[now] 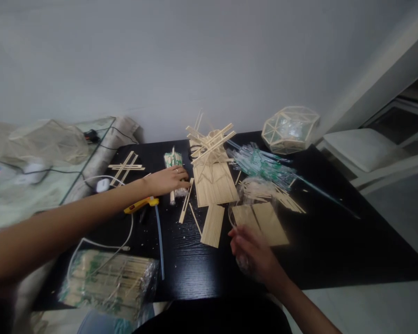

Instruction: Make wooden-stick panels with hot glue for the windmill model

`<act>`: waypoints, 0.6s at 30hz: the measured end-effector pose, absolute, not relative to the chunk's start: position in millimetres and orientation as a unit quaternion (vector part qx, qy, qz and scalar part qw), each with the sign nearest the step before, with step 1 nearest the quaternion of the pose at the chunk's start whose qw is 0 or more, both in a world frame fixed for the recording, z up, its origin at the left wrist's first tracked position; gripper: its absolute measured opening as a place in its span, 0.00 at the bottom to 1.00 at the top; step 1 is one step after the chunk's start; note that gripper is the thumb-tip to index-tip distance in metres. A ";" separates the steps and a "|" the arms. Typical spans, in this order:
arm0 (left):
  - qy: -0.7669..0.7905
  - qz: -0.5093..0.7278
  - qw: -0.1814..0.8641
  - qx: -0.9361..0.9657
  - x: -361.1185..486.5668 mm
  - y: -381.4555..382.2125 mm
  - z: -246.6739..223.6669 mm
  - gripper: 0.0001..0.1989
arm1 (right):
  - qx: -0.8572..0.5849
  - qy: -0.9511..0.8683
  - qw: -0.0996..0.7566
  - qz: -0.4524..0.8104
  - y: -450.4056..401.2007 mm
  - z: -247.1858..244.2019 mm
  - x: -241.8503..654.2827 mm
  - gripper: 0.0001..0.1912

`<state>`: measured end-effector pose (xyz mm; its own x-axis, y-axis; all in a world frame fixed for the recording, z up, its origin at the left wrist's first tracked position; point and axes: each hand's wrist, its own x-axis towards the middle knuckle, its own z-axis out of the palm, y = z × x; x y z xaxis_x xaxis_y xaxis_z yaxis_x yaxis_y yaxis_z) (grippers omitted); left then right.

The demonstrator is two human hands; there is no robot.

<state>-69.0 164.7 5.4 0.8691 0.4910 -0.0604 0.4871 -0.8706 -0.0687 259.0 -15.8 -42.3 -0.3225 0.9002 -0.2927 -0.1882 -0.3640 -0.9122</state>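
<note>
My left hand (170, 180) reaches across the table and rests on a small bundle of wrapped chopsticks (173, 160), its fingers curled over the near end. At the lower right, my right hand (249, 248) is closed around crumpled clear plastic (243, 262), beside two flat wooden panels (271, 225). Between the hands lie a narrow slatted panel (213, 226) and loose sticks (185, 202). Behind them, a stick-built structure (212, 144) stands on a larger slatted panel (214, 188).
A yellow glue gun (141, 204) with a white cable lies left. Packed chopsticks (107, 280) sit at the near left edge. Empty wrappers (264, 162) and a faceted stick frame (290, 130) are at the back right. Crossed sticks (127, 167) lie back left.
</note>
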 end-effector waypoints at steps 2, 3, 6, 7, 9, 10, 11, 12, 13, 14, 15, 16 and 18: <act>-0.282 0.060 0.044 -0.957 -70.7 161.7 3.2 0.24 | -0.428 -0.418 0.377 0.707 -15.7 -39.8 258.0 0.23; -0.298 0.077 0.053 -0.950 -71.3 158.9 4.3 0.29 | -0.425 -0.420 0.371 0.711 -15.5 -38.3 257.3 0.24; -0.351 0.116 0.066 -0.927 -73.0 145.5 16.0 0.40 | -0.412 -0.414 0.356 0.729 -15.1 -34.2 254.3 0.22; -0.369 0.111 0.062 -0.921 -72.6 138.6 22.7 0.41 | -0.406 -0.412 0.352 0.736 -15.2 -32.7 252.6 0.21; -0.406 0.062 0.033 -0.911 -68.0 118.5 38.5 0.38 | -0.392 -0.421 0.346 0.741 -16.1 -29.6 247.7 0.20; -0.428 0.013 0.007 -0.904 -62.7 104.7 46.8 0.33 | -0.384 -0.432 0.342 0.741 -16.9 -27.8 244.2 0.19; -0.442 -0.036 -0.036 -0.895 -55.0 88.4 54.5 0.27 | -0.375 -0.446 0.337 0.740 -18.0 -25.8 239.9 0.19; -0.454 -0.089 -0.091 -0.882 -44.8 70.0 61.1 0.21 | -0.367 -0.458 0.329 0.740 -19.3 -23.5 234.9 0.18; -0.470 -0.141 -0.152 -0.858 -32.6 50.4 66.2 0.19 | -0.359 -0.470 0.318 0.741 -20.8 -20.8 229.2 0.18; -0.491 -0.189 -0.206 -0.825 -19.5 30.5 69.3 0.24 | -0.350 -0.486 0.308 0.739 -22.4 -17.8 222.9 0.17; -0.500 -0.222 -0.253 -0.798 -6.6 11.4 70.6 0.32 | -0.338 -0.511 0.299 0.732 -24.2 -14.2 216.2 0.14; -0.505 -0.241 -0.291 -0.776 4.4 -6.2 70.2 0.37 | -0.326 -0.543 0.290 0.718 -26.1 -10.2 209.6 0.12; -0.525 -0.269 -0.313 -0.745 15.0 -35.8 65.3 0.24 | -0.288 -0.628 0.279 0.667 -30.1 -1.5 197.8 0.06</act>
